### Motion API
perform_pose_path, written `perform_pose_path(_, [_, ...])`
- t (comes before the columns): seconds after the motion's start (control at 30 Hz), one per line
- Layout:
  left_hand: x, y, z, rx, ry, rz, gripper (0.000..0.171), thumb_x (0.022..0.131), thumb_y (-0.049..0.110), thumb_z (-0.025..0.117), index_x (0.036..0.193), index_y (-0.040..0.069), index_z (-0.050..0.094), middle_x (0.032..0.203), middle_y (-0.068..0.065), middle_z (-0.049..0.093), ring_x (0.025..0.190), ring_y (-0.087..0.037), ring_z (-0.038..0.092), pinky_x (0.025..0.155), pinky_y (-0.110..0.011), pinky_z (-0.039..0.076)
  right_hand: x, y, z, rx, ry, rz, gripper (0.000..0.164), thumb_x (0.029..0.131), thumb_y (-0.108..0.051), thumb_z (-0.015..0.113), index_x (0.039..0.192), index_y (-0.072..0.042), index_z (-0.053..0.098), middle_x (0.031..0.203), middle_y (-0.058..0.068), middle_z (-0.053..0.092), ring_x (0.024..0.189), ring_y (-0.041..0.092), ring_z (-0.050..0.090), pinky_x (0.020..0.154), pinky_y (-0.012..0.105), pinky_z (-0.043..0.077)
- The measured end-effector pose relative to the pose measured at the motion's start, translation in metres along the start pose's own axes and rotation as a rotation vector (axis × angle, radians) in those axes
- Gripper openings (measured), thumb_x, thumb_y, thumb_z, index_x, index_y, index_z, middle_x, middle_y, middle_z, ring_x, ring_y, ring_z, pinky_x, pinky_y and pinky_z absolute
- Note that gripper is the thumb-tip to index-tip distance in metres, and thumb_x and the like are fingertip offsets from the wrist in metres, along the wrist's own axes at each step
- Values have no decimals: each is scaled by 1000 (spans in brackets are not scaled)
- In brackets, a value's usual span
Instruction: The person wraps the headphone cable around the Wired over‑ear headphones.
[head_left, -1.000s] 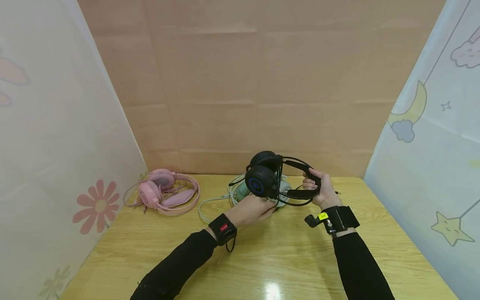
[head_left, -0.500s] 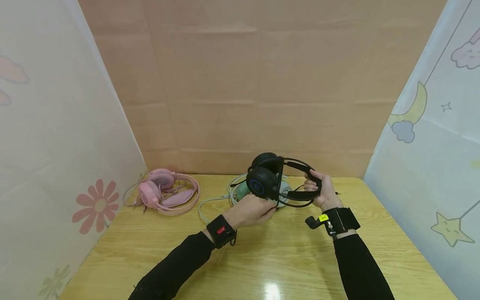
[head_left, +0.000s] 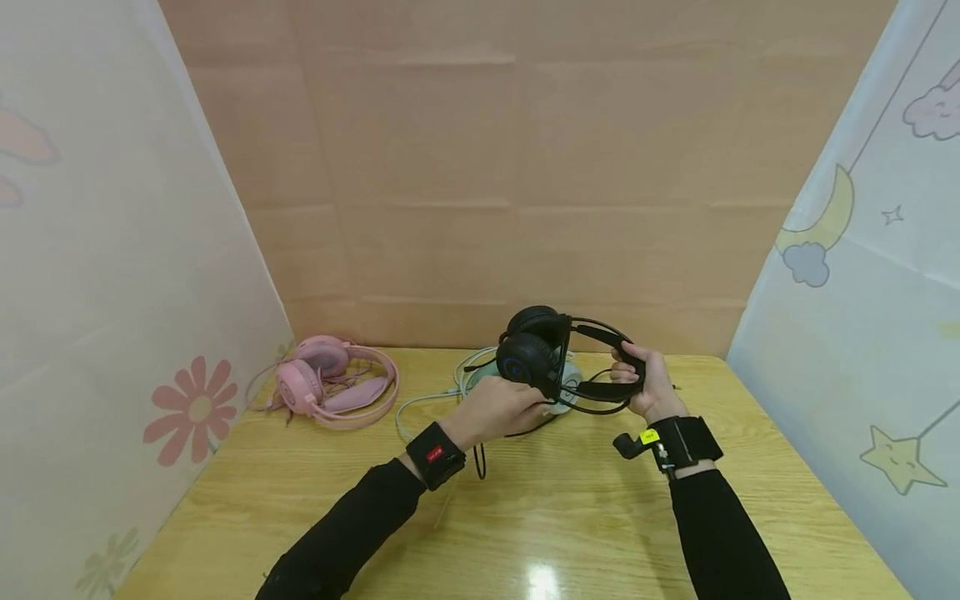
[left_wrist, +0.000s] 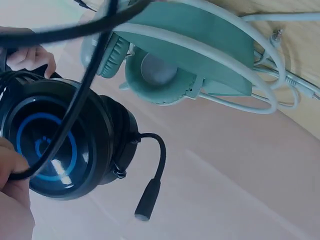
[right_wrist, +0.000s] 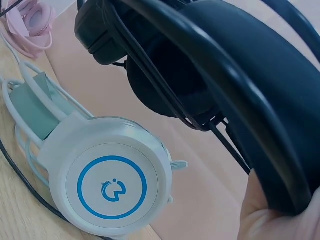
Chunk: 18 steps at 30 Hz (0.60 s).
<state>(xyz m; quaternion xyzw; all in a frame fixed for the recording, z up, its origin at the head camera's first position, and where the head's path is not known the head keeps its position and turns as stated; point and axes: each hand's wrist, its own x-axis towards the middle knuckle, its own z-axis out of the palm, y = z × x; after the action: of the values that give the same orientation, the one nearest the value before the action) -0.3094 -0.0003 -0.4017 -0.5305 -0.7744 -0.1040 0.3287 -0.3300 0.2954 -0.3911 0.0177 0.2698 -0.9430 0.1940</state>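
Note:
My right hand (head_left: 651, 385) grips the headband of a black headset (head_left: 527, 358) and holds it tilted over the table, ear cups toward the left. In the left wrist view, my left hand (left_wrist: 12, 182) pinches the headset's black cable (left_wrist: 80, 95) in front of an ear cup with a blue ring. The headset's microphone boom (left_wrist: 150, 195) sticks out beyond the cups. Below and behind it lies a mint-green and white headset (right_wrist: 112, 182), partly hidden in the head view by the black headset and my left hand.
A pink headset (head_left: 298, 387) with its cord lies at the back left of the wooden table (head_left: 570, 517). A pale cable (head_left: 420, 402) loops from the mint-green headset. A brown paper wall (head_left: 517, 167) stands behind, with patterned side panels left and right.
My left hand has shifted a little left and up, with black cable now trailing in view past its fingers. The black headset has moved slightly right in my right hand.

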Motion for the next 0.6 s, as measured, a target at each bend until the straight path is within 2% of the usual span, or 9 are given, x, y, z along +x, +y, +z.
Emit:
perform_pose_path(0.17, [-3, -4, -5, -8, -17, -12, 6, 93, 22, 68, 87, 20, 70, 70, 11, 65, 53, 2, 50, 51, -12, 37, -1, 0, 0, 18, 19, -11, 27, 107, -24, 39, 98, -4, 53, 66, -6, 21, 49, 6, 26, 40, 23, 38])
perform_pose_path(0.27, [-4, -5, -7, -7, -47, -17, 6, 94, 18, 65, 94, 18, 71, 74, 9, 66, 53, 0, 50, 50, -12, 35, -2, -1, 0, 18, 30, -21, 27, 107, -24, 39, 96, -4, 53, 67, -7, 20, 50, 6, 25, 39, 23, 38])
perform_pose_path(0.37, [-4, -9, -9, -11, -58, -52, 7, 95, 23, 66, 95, 18, 71, 73, 8, 65, 53, -1, 51, 50, -12, 35, -4, -3, -1, 28, 32, -22, 27, 106, -24, 38, 95, -4, 53, 67, -8, 19, 52, 5, 22, 39, 23, 38])
perform_pose_path(0.47, [-4, -16, -11, 17, -46, -129, 20, 91, 34, 70, 78, 19, 64, 60, 9, 55, 48, -1, 46, 48, -13, 27, -5, -5, -1, 24, 38, -26, 26, 106, -24, 39, 96, -3, 53, 67, -7, 20, 53, 4, 21, 39, 24, 39])
perform_pose_path(0.6, [-1, -23, -15, 86, -24, -217, 45, 86, 45, 72, 63, 20, 43, 50, 10, 30, 41, -2, 29, 46, -17, 13, -6, -5, 0, 19, 42, -21, 25, 106, -24, 41, 98, -4, 52, 66, -6, 23, 51, 5, 24, 39, 23, 39])
